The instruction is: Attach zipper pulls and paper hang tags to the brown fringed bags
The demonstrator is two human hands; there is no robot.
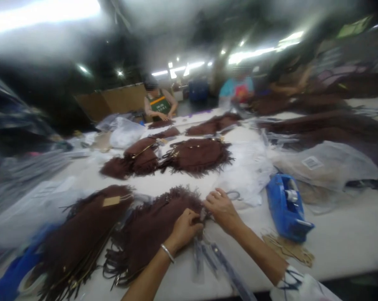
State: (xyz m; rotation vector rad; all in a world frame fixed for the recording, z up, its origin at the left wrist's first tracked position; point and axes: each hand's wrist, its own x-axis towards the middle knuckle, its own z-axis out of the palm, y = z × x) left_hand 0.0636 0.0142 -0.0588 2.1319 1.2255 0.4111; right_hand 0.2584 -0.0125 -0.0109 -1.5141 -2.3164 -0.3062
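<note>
A dark brown fringed bag [151, 230] lies on the white table [348, 242] in front of me. My left hand [184, 228], a bracelet on its wrist, is closed in a pinch on the bag's right edge. My right hand [221, 209] sits just beside it, fingers curled on the same edge near a small metal part. The view is blurred, so the exact piece held is unclear. A clear plastic sleeve [214, 257] lies under my wrists.
Another brown fringed bag with a tan tag [82, 238] lies to the left, and more of them [195, 156] further back. A blue tape dispenser [287, 207] stands to the right, tan tags [289, 248] beside it. Clear plastic bags [326, 165] lie around. Other people [159, 104] work at the far end.
</note>
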